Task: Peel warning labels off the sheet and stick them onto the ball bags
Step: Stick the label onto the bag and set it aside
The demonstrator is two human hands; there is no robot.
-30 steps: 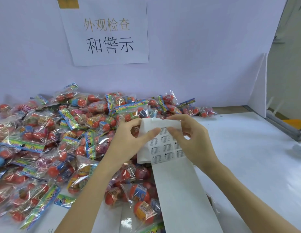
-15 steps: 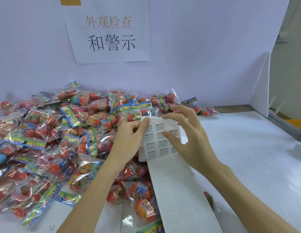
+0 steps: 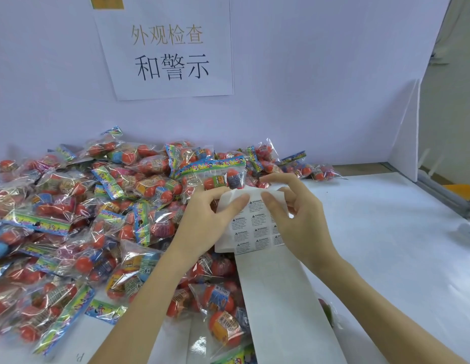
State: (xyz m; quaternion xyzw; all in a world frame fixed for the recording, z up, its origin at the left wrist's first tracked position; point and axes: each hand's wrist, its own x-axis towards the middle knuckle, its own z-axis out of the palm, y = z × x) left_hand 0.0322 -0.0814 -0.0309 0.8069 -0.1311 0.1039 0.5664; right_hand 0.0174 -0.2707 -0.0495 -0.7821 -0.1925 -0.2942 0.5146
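White table [image 3: 386, 245] carries a heap of ball bags [image 3: 102, 222]; above its near edge the left hand [image 3: 205, 224] pinches the label sheet [image 3: 255, 227]; the right hand [image 3: 299, 219] grasps its top edge.

Factory packing station: heap of bagged toy balls [image 3: 102, 219], white worktable [image 3: 386, 245], posted Chinese inspection sign [image 3: 168, 48].

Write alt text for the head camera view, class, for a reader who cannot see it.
Two hands hold a white label sheet of small warning labels above a table: the left hand pinches its left edge, the right hand picks at a label near the top. A heap of clear ball bags lies to the left.
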